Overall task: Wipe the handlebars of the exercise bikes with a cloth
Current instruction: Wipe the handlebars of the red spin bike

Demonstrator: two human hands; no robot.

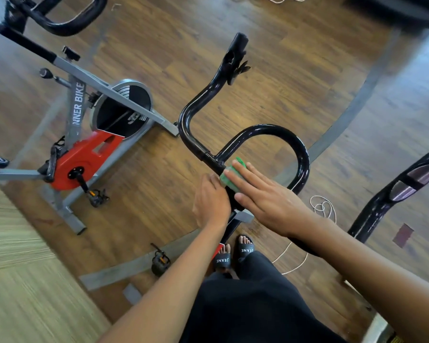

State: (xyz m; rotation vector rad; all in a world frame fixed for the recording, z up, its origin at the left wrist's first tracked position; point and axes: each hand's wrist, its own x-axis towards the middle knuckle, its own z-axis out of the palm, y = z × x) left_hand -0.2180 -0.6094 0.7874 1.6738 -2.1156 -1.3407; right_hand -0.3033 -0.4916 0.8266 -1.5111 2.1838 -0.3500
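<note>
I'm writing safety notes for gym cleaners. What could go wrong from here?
1. The green cloth lies under the right hand, fingers flat, with no grip on it; it may slip off the round handlebar.
2. A loose white cord lies by the open-toed slides: a possible trip.

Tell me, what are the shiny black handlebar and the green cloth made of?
Handlebar: probably metal tube with glossy black paint or coating; bright light streaks follow its bends. Green cloth: soft fabric, matte; it bends over the bar under the right hand. Exact fibre unclear.
</note>
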